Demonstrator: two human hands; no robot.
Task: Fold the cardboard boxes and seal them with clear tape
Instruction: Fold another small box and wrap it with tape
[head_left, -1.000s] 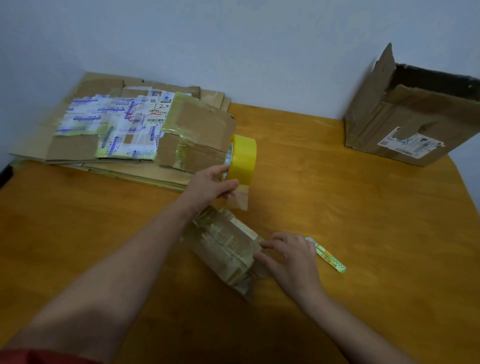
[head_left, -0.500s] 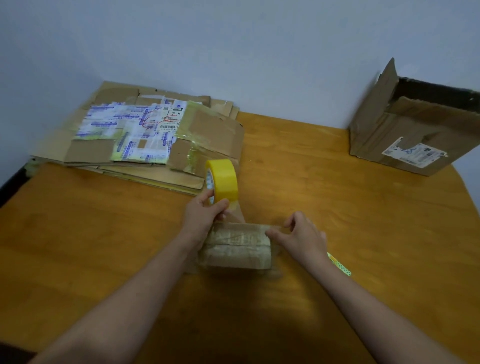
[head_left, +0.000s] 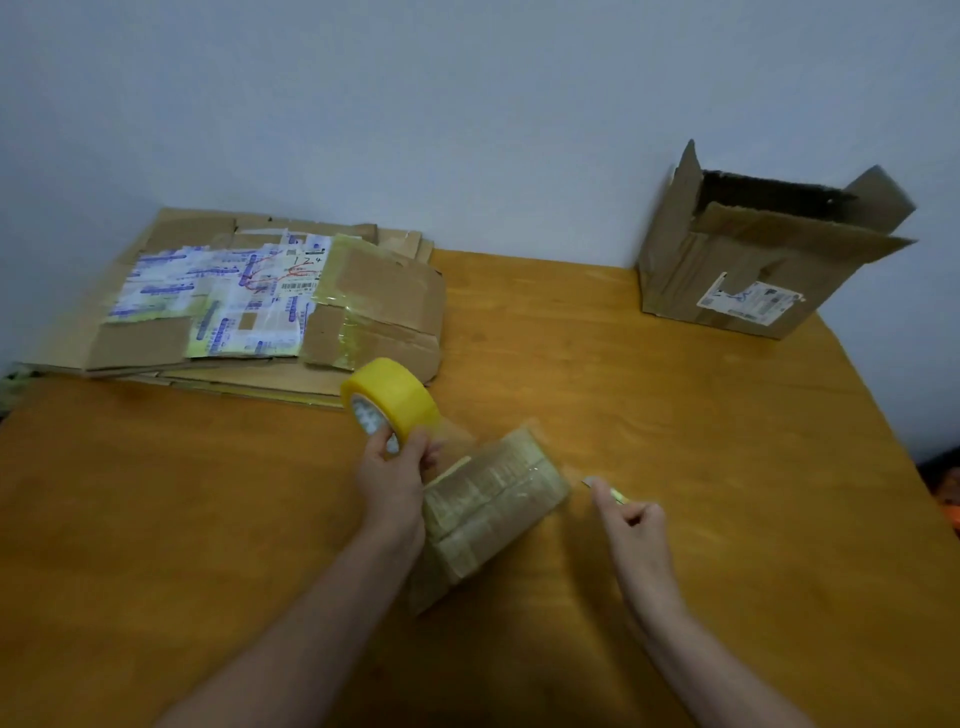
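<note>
A small taped cardboard box (head_left: 491, 506) lies tilted on the wooden table (head_left: 727, 467) in front of me. My left hand (head_left: 393, 478) grips a yellow tape roll (head_left: 389, 402) just above the box's left end, and a clear strip of tape runs from the roll to the box. My right hand (head_left: 631, 525) is to the right of the box and holds a small green utility knife (head_left: 605, 489), its blade pointing toward the box.
A stack of flattened cardboard boxes (head_left: 270, 306) with shipping labels lies at the back left. An open cardboard box (head_left: 753, 260) with raised flaps stands at the back right near the wall.
My right hand left the box and picked up the knife from the table. The small box turned to a slant. The tape roll stayed in my left hand.
</note>
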